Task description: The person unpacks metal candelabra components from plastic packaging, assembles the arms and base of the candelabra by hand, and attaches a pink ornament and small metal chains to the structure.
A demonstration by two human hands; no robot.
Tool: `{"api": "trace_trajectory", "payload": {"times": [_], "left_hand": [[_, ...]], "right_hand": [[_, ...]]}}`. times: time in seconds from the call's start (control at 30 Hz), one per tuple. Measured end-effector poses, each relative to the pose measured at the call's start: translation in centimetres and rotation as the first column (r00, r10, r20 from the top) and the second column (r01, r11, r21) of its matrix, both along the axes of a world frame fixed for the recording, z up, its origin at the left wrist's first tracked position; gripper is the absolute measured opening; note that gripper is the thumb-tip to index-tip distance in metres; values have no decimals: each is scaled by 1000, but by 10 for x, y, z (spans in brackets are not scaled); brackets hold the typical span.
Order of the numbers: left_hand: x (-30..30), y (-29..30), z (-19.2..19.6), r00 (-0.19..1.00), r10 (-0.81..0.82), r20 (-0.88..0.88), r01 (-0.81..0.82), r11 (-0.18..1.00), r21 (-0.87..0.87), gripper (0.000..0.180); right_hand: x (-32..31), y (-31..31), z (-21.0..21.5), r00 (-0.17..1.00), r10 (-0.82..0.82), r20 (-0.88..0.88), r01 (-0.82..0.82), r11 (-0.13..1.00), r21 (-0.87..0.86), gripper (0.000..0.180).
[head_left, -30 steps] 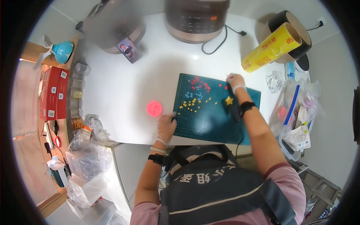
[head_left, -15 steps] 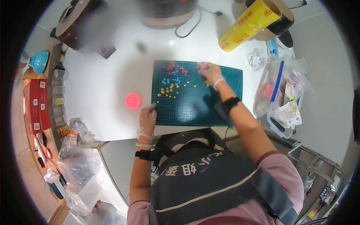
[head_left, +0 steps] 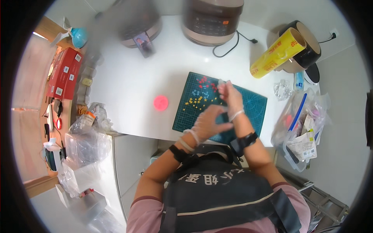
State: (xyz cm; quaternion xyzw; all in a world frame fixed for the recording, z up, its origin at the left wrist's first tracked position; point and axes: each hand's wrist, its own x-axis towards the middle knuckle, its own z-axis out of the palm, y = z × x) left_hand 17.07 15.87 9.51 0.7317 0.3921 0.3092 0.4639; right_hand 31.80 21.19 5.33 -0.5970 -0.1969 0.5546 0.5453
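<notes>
**Gloved hands meet over the green cutting mat**

Both hands work above a dark green cutting mat [head_left: 254, 106] that lies near the front edge of the white desk [head_left: 128, 89], toward its right half. The left hand [head_left: 208, 123], in a thin clear glove, hovers over the mat's front part with its fingers curled loosely toward the other wrist; whether it grips anything cannot be told. The right hand [head_left: 230, 94], also gloved, is raised over the middle of the mat with its fingertips pinched around something small and pale, too small to identify. A dark watch [head_left: 244, 141] sits on the right wrist, and a dark band circles the left.

On the mat's left half lie small pieces in clusters: red pieces [head_left: 204, 82] toward the back edge, blue pieces [head_left: 199, 93] below them, and yellow pieces [head_left: 195, 101] nearest the front.

A round pink lid [head_left: 160, 103] lies on the desk just left of the mat, apart from it. At the back edge stand two cookers [head_left: 211, 17], and a phone [head_left: 142, 40] leans against the left one. A yellow roll of wrap [head_left: 276, 52] lies toward the back right corner. A clear bag of supplies [head_left: 303, 124] sits at the right edge, and red boxes [head_left: 64, 72] lie past the left edge.
</notes>
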Motion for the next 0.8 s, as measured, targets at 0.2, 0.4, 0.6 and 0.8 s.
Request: {"api": "trace_trajectory", "payload": {"times": [0.2, 0.4, 0.6, 0.8], "left_hand": [[16, 1, 14, 970, 36, -240, 49, 939, 339, 19], [-1, 20, 10, 811, 317, -492, 57, 793, 607, 11], [-30, 36, -38, 884, 402, -240, -318, 892, 323, 17], [-106, 74, -69, 641, 757, 124, -705, 645, -296, 16]], "right_hand": [[-14, 11, 13, 992, 81, -101, -81, 997, 2, 35], [-30, -6, 9, 963, 245, -115, -242, 969, 42, 31], [-44, -28, 37, 251, 680, 688, -827, 520, -213, 48], [-41, -83, 80, 371, 339, 865, -872, 448, 198, 40]]}}
